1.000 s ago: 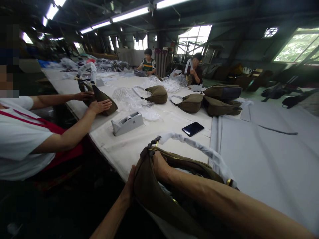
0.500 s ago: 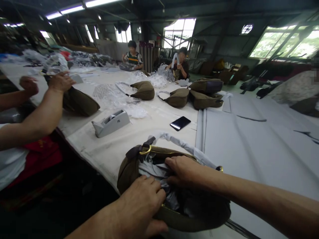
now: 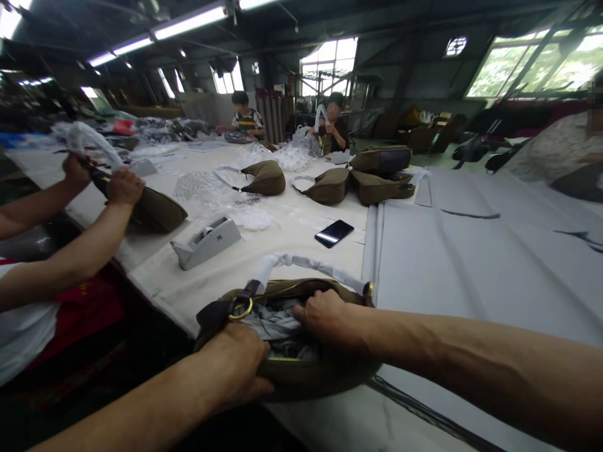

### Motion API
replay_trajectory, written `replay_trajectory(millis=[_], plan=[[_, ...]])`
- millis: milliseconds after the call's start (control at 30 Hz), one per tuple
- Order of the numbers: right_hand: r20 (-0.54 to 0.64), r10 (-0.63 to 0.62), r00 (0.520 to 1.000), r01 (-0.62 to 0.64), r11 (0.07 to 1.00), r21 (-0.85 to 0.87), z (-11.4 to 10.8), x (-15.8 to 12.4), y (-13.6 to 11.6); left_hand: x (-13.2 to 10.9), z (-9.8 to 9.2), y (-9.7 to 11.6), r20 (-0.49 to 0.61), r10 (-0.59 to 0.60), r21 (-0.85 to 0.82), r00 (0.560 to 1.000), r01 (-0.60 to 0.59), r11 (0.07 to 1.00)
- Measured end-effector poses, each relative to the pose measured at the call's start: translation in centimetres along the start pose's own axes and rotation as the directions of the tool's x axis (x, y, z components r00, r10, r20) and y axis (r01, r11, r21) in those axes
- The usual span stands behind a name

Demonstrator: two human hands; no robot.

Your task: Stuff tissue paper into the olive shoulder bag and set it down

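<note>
— Where's the olive bag (image 3: 301, 376) sitting?

— At the near edge of the bench (image 3: 292, 245), mouth open and facing up, right under the camera. The left hand (image 3: 235, 364) is clamped on the near rim, fingers curled over the zip edge. The right hand (image 3: 325, 314) is closed on the far rim, fingertips dipping into the opening where grey stuffing paper (image 3: 276, 323) shows.

— How would you expect it to handle?

— Soft and light, I'd judge. The body sags between the two hands, so it won't hold its own shape (the paper inside seems to be doing most of that work). The cloth looks matte, not slippery. Nothing about it looks fragile, though the paper would crumple easily.

— Best place to take hold?

— The rims along the zip, as now, since the seam there looks firmer than the panels. The wrapped handle (image 3: 306, 267) arches over the top, and its gold ring (image 3: 240, 309) at the left end is another firm spot, but the wrapping looks loose and might slide.

— Anything close by?

— A tape dispenser (image 3: 207, 242) and a dark phone (image 3: 334, 233) lie farther up the bench, apart from the bag. On the left, a co-worker's hands (image 3: 113, 185) grip another olive bag.
</note>
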State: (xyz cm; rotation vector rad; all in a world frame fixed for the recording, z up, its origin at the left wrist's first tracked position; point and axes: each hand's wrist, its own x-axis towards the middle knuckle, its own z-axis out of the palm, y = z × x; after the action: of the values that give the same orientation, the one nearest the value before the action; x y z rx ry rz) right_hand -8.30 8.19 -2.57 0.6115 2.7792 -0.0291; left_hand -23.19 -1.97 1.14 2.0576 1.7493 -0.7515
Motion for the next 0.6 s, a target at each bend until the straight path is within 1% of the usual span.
replay_trajectory(millis=[33,67,100,133,167,200,233,267,300,333,367,433,500,533,567,600], plan=[[-0.038,-0.03,0.999,0.029,1.0,-0.006,-0.3,0.1,0.2,0.0,-0.5,0.0,0.007,0.01,-0.005,1.0,-0.01,1.0],[-0.075,-0.078,0.994,0.078,0.997,0.0,-0.7,0.0,0.6,-0.1,-0.9,0.0,-0.01,0.027,-0.015,1.0,-0.027,1.0],[-0.132,-0.13,0.983,0.132,0.991,0.007,-1.3,-0.4,1.0,-0.2,-1.2,0.0,-0.048,0.062,-0.03,0.997,-0.064,0.998],[-0.201,-0.176,0.964,0.182,0.983,0.015,-1.9,-0.9,1.3,-0.3,-1.3,0.1,-0.114,0.117,-0.046,0.987,-0.122,0.991],[-0.248,-0.206,0.947,0.218,0.976,0.02,-2.3,-1.7,1.5,-0.2,-1.3,0.1,-0.192,0.192,-0.059,0.962,-0.206,0.977],[-0.251,-0.219,0.943,0.232,0.972,0.027,-2.7,-2.5,1.5,-0.1,-1.2,0.2,-0.268,0.278,-0.061,0.922,-0.304,0.951],[-0.22,-0.222,0.95,0.235,0.971,0.033,-2.9,-3.5,1.4,0.2,-1.1,0.3,-0.317,0.365,-0.055,0.875,-0.401,0.914],[-0.163,-0.221,0.962,0.23,0.973,0.037,-2.9,-4.4,1.1,0.6,-1.0,0.5,-0.324,0.445,-0.041,0.835,-0.482,0.875],[-0.09,-0.228,0.969,0.232,0.972,0.038,-2.7,-5.2,0.6,1.1,-0.8,0.7,-0.289,0.511,-0.02,0.81,-0.538,0.842],[-0.012,-0.232,0.973,0.232,0.972,0.03,-2.4,-5.8,0.1,1.7,-0.6,1.0,-0.224,0.55,0.005,0.804,-0.564,0.826],[0.065,-0.225,0.972,0.225,0.974,0.006,-2.2,-6.2,-0.3,2.2,-0.4,1.3,-0.149,0.557,0.038,0.817,-0.558,0.829],[0.213,-0.186,0.959,0.206,0.976,-0.074,-1.7,-6.6,-0.9,3.1,-0.1,1.9,-0.041,0.493,0.108,0.869,-0.487,0.867],[0.338,-0.149,0.929,0.203,0.97,-0.131,-1.4,-6.6,-1.0,3.4,0.1,2.2,-0.012,0.398,0.152,0.917,-0.391,0.908],[0.368,-0.142,0.919,0.208,0.967,-0.147,-1.3,-6.6,-0.9,3.2,0.2,2.1,-0.013,0.36,0.154,0.933,-0.354,0.922],[0.366,-0.146,0.919,0.215,0.964,-0.156,-1.1,-6.7,-0.6,2.9,0.2,2.0,-0.016,0.336,0.145,0.942,-0.33,0.933],[0.334,-0.159,0.929,0.224,0.961,-0.165,-0.8,-6.8,-0.4,2.5,0.1,1.7,-0.021,0.323,0.131,0.946,-0.318,0.939]])
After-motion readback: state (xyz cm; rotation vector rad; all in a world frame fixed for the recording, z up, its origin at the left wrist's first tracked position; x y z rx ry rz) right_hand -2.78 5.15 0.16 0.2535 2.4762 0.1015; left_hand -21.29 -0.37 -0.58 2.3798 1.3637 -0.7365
